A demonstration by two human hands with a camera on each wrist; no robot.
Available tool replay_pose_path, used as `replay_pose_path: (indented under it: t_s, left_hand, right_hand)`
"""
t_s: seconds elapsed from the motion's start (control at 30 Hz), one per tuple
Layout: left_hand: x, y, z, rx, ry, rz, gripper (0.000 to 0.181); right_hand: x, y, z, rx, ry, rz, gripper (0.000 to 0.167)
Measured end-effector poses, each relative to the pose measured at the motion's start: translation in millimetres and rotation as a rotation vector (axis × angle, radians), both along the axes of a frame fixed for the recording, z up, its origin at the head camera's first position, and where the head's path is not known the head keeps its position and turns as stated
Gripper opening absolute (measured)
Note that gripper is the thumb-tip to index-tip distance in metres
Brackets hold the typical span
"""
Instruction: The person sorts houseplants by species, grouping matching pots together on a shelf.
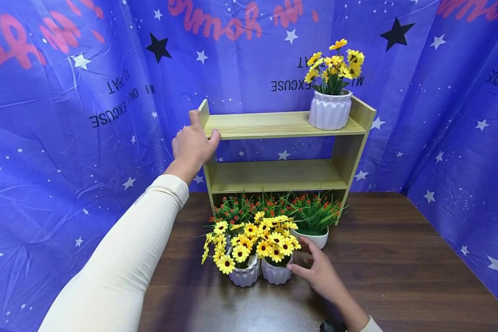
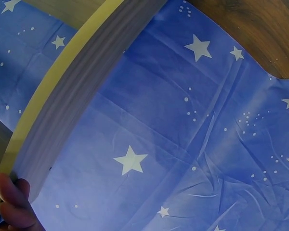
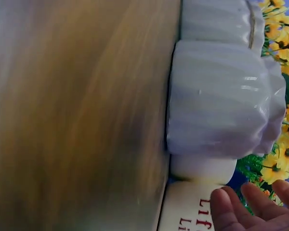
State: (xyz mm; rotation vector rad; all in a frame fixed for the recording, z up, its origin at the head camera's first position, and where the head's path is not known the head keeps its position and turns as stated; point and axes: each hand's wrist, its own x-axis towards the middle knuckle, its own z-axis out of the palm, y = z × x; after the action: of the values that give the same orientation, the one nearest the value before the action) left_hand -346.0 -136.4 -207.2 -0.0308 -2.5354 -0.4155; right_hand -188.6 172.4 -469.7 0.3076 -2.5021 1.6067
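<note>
My left hand (image 1: 192,146) grips the upper left corner of a light wooden shelf (image 1: 269,127). In the left wrist view its fingers (image 2: 12,192) curl at the edge of the side panel (image 2: 62,101). Low on the right, my right hand (image 1: 321,274) has its fingers spread beside a white fluted flowerpot (image 1: 276,274) of yellow flowers (image 1: 277,237). The right wrist view shows the fingers (image 3: 224,207) apart from that pot (image 3: 216,98). A second matching flowerpot (image 1: 246,273) stands just to its left, and another flowerpot (image 1: 330,110) sits at the right of the top shelf.
Behind the yellow flowers stand red-flowered green plants (image 1: 315,210), one in a white bowl-shaped pot (image 1: 315,238); a white pot in the right wrist view bears red lettering (image 3: 202,214). A brown wooden table (image 1: 390,258) lies below. Blue starred cloth (image 1: 452,92) hangs around it.
</note>
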Motion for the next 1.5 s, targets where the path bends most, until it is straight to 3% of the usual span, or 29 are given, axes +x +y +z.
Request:
replay_pose_path:
  t_s: [0.33,0.63,0.83,1.3,1.5]
  left_hand:
    - [0.9,-0.7,1.7,0.001,-0.005,0.001,0.067]
    - [0.3,-0.5,3.2,0.006,0.0,-0.007,0.067]
    - [1.2,-0.8,3.9,-0.001,0.001,-0.014,0.066]
    - [-0.4,1.9,-1.4,-0.002,-0.016,-0.013,0.068]
    - [-0.7,1.0,0.5,-0.011,-0.019,-0.003,0.067]
  right_hand:
    - [0.0,-6,-6.3,-0.059,-0.086,0.037,0.081]
    - [2.0,-15,-14.5,-0.165,-0.142,0.119,0.067]
    - [0.1,-24,-18.2,-0.185,-0.137,0.065,0.066]
    - [1.8,-43,-23.6,-0.068,-0.062,-0.085,0.084]
    - [0.4,-44,-22.1,-0.108,-0.086,-0.117,0.082]
